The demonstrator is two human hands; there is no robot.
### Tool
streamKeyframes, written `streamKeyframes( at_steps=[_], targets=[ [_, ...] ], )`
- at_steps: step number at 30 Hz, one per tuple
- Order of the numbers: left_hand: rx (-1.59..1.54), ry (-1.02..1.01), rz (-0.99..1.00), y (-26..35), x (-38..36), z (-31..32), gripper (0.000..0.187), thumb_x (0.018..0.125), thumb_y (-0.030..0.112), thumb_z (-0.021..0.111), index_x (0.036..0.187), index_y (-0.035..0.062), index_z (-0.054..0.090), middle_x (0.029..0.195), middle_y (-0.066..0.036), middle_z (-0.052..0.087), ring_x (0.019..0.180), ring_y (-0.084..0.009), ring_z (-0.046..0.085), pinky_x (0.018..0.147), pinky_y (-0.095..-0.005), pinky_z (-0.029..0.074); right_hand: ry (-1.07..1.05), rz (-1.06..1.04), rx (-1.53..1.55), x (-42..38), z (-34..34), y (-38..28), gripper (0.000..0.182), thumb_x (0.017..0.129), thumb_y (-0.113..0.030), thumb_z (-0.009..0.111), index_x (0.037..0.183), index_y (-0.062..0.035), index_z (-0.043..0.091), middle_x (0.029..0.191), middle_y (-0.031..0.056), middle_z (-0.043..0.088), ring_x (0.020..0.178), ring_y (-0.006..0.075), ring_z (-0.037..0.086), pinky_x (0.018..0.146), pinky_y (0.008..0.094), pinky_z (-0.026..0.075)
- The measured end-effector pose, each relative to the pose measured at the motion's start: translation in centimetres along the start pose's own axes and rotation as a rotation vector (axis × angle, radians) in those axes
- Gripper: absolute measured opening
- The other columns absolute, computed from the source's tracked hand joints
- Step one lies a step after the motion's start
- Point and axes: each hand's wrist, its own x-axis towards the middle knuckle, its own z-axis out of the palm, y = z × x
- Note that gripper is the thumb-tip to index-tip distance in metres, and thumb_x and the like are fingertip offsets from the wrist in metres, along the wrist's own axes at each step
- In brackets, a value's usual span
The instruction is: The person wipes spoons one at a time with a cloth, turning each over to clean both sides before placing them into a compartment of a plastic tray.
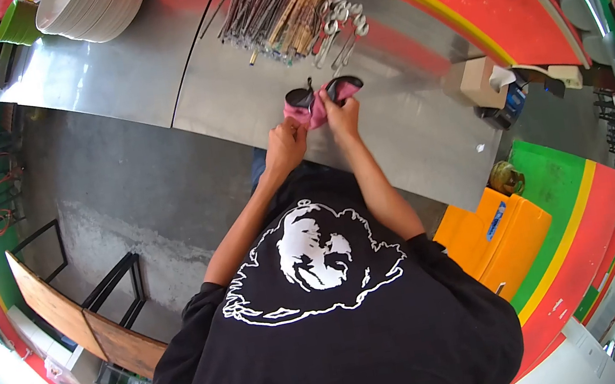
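Both hands meet over the near edge of the steel table, around a pink cloth. My left hand is closed on the cloth's near left part. My right hand grips its right side, thumb on top. Two dark, rounded, shallow pieces show at the cloth, one dark piece at the left and another dark piece at the right; I cannot tell what kind they are. Beyond the hands lie rows of wrapped chopsticks, with several metal spoons at their right end.
Stacked white plates and a green container stand at the far left. A cardboard box with tissue sits at the table's right. Below it are a gas cylinder and a yellow-orange box. A wooden bench stands left.
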Motion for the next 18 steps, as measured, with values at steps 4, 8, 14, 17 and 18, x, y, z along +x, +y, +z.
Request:
streamKeyframes(
  at_steps=[4,8,14,17,18],
  targets=[
    [-0.018,-0.008,-0.057,0.7,-0.5,0.6,0.027,0.092,0.021,0.063,0.079,-0.0028,0.058,0.052,-0.010,0.057,0.046,-0.0112,0.051,0.044,-0.0314,0.037,-0.144,0.235,0.709,2.5,-2.7,-2.1,0.022,0.096,-0.023,0.058,0.099,-0.0012,0.062,0.097,0.0136,0.069,0.087,0.0194,0.065,0.081,0.0330,0.051],
    [-0.079,-0.050,-0.114,1.8,-0.3,1.0,0.026,0.092,0.020,0.062,0.083,-0.0033,0.058,0.053,-0.010,0.057,0.044,-0.0107,0.048,0.044,-0.0304,0.036,-0.275,0.292,0.948,2.1,-5.3,-3.2,0.030,0.099,-0.032,0.050,0.107,-0.0035,0.055,0.107,0.0163,0.066,0.102,0.0221,0.061,0.093,0.0382,0.047],
    [-0.174,-0.161,-0.115,1.6,1.0,1.5,0.027,0.095,0.024,0.059,0.085,-0.0011,0.058,0.057,-0.005,0.059,0.051,-0.0067,0.050,0.047,-0.0253,0.036,-0.364,0.548,0.680,-1.6,-6.1,-2.0,0.040,0.099,-0.037,0.048,0.133,-0.0173,0.047,0.124,0.0045,0.057,0.116,0.0194,0.056,0.096,0.0484,0.047],
    [-0.187,-0.171,-0.076,1.2,1.3,2.1,0.021,0.094,0.017,0.058,0.083,-0.0013,0.055,0.057,-0.006,0.058,0.052,-0.0084,0.055,0.048,-0.0275,0.042,-0.418,0.543,0.838,-2.2,-6.3,-1.1,0.037,0.099,-0.033,0.049,0.132,-0.0169,0.042,0.127,0.0039,0.053,0.114,0.0191,0.057,0.093,0.0440,0.051],
    [-0.188,-0.196,-0.080,1.0,1.5,2.4,0.020,0.094,0.016,0.057,0.083,-0.0013,0.055,0.058,-0.006,0.059,0.052,-0.0088,0.055,0.049,-0.0275,0.043,-0.382,0.543,0.881,-2.3,-6.5,-0.9,0.035,0.099,-0.030,0.050,0.130,-0.0165,0.043,0.125,0.0035,0.054,0.111,0.0192,0.059,0.092,0.0435,0.052]
  ],
)
